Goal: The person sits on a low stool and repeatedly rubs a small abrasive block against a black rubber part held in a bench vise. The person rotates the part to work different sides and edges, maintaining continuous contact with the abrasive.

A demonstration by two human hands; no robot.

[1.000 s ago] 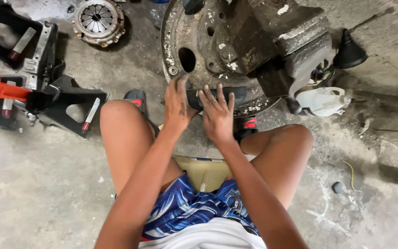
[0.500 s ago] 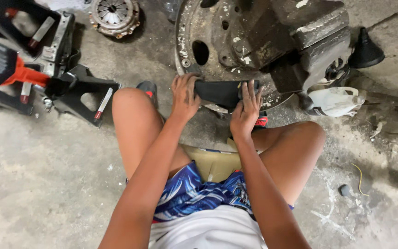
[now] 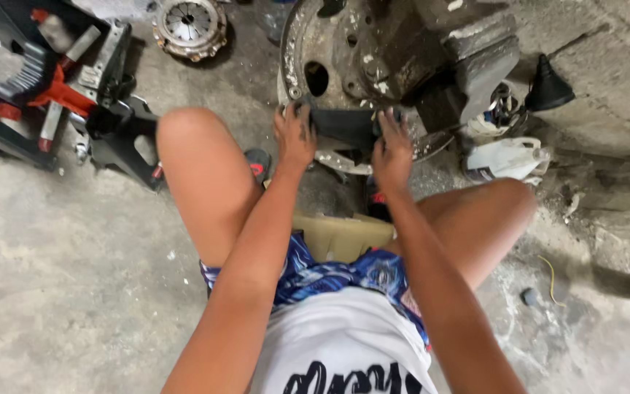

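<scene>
I sit on a low tan stool (image 3: 340, 235) facing a rusty flywheel (image 3: 344, 51) bolted to a grimy engine block (image 3: 468, 55) on the concrete floor. Both hands hold a flat black plate (image 3: 344, 125) against the flywheel's lower edge. My left hand (image 3: 294, 137) grips its left end, fingers curled over the top. My right hand (image 3: 391, 152) grips its right end the same way. The plate's middle shows between the hands; its ends are hidden by my fingers.
An open black tool case (image 3: 45, 87) with red and grey tools lies at the far left. A round clutch pressure plate (image 3: 189, 28) rests behind it. A white plastic jug (image 3: 504, 159) and a black funnel (image 3: 547, 86) sit to the right of the engine.
My hands went from resting flat near the flywheel's bottom to gripping the black plate at both ends and raising it against the flywheel. The camera view shifted slightly left.
</scene>
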